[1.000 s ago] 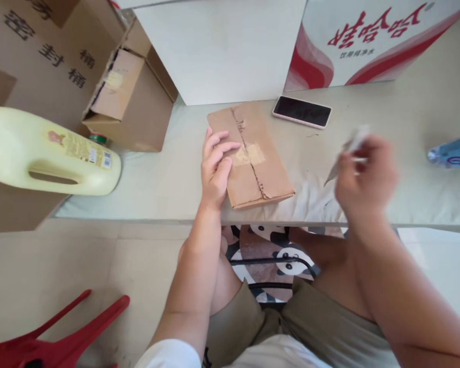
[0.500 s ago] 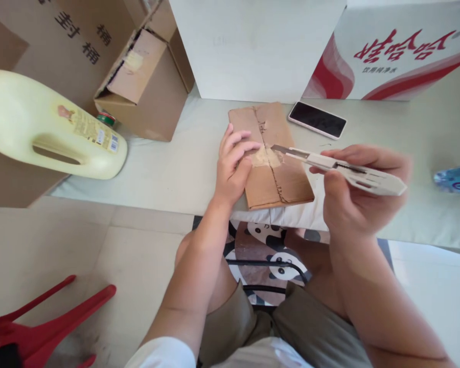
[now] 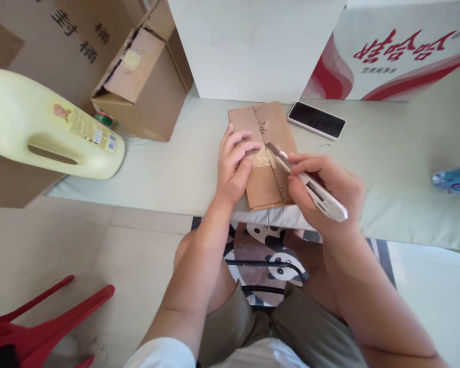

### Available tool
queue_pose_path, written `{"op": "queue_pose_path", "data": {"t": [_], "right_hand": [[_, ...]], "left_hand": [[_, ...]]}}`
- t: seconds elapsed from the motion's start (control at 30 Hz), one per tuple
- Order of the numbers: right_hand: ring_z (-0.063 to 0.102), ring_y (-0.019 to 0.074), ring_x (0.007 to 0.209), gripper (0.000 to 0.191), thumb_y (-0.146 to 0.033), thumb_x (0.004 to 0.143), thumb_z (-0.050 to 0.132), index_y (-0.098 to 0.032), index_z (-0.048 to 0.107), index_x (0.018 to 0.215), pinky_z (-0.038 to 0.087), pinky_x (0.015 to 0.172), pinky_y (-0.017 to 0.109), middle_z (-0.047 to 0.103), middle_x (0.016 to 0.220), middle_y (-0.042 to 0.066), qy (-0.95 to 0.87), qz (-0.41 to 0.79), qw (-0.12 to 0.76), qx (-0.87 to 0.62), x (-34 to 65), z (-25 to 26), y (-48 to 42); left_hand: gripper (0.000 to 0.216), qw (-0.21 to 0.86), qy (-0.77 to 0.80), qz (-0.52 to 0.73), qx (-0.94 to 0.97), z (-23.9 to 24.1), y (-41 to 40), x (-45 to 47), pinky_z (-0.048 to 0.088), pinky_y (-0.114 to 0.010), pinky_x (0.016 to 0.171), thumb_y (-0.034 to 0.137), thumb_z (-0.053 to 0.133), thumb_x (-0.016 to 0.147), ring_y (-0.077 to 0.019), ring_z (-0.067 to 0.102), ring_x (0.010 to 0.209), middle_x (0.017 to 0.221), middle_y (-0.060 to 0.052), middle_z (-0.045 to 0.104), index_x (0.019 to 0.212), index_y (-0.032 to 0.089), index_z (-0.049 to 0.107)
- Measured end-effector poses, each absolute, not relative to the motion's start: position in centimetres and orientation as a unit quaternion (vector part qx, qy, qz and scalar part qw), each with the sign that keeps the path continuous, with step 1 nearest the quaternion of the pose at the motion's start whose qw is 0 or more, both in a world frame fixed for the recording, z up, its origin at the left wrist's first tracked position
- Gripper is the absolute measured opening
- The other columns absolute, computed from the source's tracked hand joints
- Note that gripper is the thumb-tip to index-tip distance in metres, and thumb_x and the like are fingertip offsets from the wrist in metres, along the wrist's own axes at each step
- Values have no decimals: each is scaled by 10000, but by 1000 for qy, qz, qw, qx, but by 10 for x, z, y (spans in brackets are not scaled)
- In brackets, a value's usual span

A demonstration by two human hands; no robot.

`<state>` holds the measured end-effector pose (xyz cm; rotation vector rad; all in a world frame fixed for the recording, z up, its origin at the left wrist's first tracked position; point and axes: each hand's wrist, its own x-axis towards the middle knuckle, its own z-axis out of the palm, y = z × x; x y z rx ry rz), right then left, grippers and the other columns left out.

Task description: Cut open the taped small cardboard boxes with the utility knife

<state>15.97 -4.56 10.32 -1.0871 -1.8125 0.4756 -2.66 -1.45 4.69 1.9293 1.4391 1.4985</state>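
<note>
Parcel: we see a flat brown cardboard parcel point(image 3: 266, 153) on the table point(image 3: 387, 153), near the front edge. It has a rough seam down the middle and a pale patch of tape.
Parcel's way: its long side runs away from us, tipped a bit to the left at the far end.
Left hand: our left hand point(image 3: 233, 166) lies flat on the left half of the parcel, fingers spread a little, pressing it down. It holds nothing.
Right hand: our right hand point(image 3: 324, 189) is closed around a white knife point(image 3: 310, 184).
Knife: it is long and thin. The blade end points up and left and touches the parcel by the tape patch. The back end sticks out past our hand to the lower right.
Phone: a dark phone point(image 3: 316, 120) lies flat just to the right of the parcel's far end.
Open box: a brown box point(image 3: 145, 87) sits at the far left with a flap open. We cannot tell what is inside.
Jug: a big yellow jug point(image 3: 49, 128) lies on its side at the left, cap toward the box.
Bottle: a blue bottle point(image 3: 454, 179) lies at the right edge.
</note>
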Motion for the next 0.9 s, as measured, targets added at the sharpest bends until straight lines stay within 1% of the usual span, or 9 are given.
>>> {"op": "queue_pose_path", "data": {"t": [0.23, 0.37, 0.53, 0.6, 0.7, 0.73, 0.8, 0.83, 0.9], "right_hand": [[742, 222, 902, 76, -192, 834, 606, -254, 648, 849, 608, 777, 367, 770, 992, 28, -743, 220, 452, -442, 156, 105, -43], [741, 207, 851, 109, -157, 818, 594, -244, 660, 827, 599, 738, 339, 768, 925, 16, -709, 264, 483, -440, 164, 106, -48], [723, 191, 745, 116, -142, 784, 613, -244, 661, 758, 580, 650, 318, 755, 833, 8, -712, 260, 492, -429, 177, 109, -53], [715, 196, 743, 84, -173, 787, 628, -243, 659, 754, 583, 656, 334, 751, 834, 15, -694, 283, 518, -413, 181, 107, -52], [702, 202, 734, 84, -238, 820, 595, -241, 619, 740, 585, 658, 363, 704, 766, 10, -601, 312, 632, -378, 186, 99, -45], [701, 201, 747, 94, -253, 837, 570, -244, 602, 749, 584, 659, 366, 686, 765, 6, -565, 298, 673, -371, 189, 95, -41], [705, 201, 856, 82, -265, 872, 528, -253, 583, 812, 584, 702, 369, 674, 844, 6, -511, 240, 728, -389, 195, 84, -32], [699, 202, 930, 65, -262, 886, 522, -257, 582, 863, 583, 741, 376, 676, 903, 10, -503, 209, 729, -414, 199, 77, -27], [676, 222, 1038, 85, -246, 887, 542, -250, 589, 957, 567, 844, 424, 683, 995, 32, -544, 179, 660, -486, 206, 60, -19]], "left_hand": [[461, 144, 495, 528, 675, 48, -14, -28, 196, -515, 1255, 575, 353, 965, -274, 456, 1345, 1227, -61, 612, 1013, 276, 700], [464, 144, 507, 519, 673, 49, -13, -29, 201, -519, 1253, 574, 356, 961, -279, 494, 1295, 1200, -61, 618, 984, 272, 707], [489, 150, 496, 528, 673, 49, -11, -31, 182, -511, 1261, 579, 343, 961, -282, 498, 1292, 1210, -72, 622, 985, 270, 721], [504, 149, 495, 530, 672, 47, -11, -31, 181, -502, 1261, 591, 344, 959, -283, 495, 1298, 1218, -77, 620, 996, 262, 725], [514, 144, 495, 532, 672, 44, -10, -33, 180, -491, 1256, 597, 360, 956, -285, 481, 1321, 1233, -82, 616, 1012, 241, 727], [508, 145, 493, 536, 670, 43, -10, -34, 185, -487, 1254, 595, 373, 953, -288, 474, 1330, 1238, -83, 616, 1011, 237, 728], [478, 150, 488, 551, 660, 42, -10, -38, 208, -481, 1245, 587, 412, 943, -294, 459, 1348, 1255, -81, 614, 1004, 238, 733], [455, 156, 486, 560, 652, 41, -10, -40, 221, -478, 1239, 576, 438, 936, -297, 450, 1357, 1263, -79, 613, 1001, 238, 736], [400, 171, 483, 582, 631, 41, -10, -46, 230, -469, 1236, 539, 491, 918, -296, 440, 1367, 1268, -73, 614, 993, 236, 741]]}}
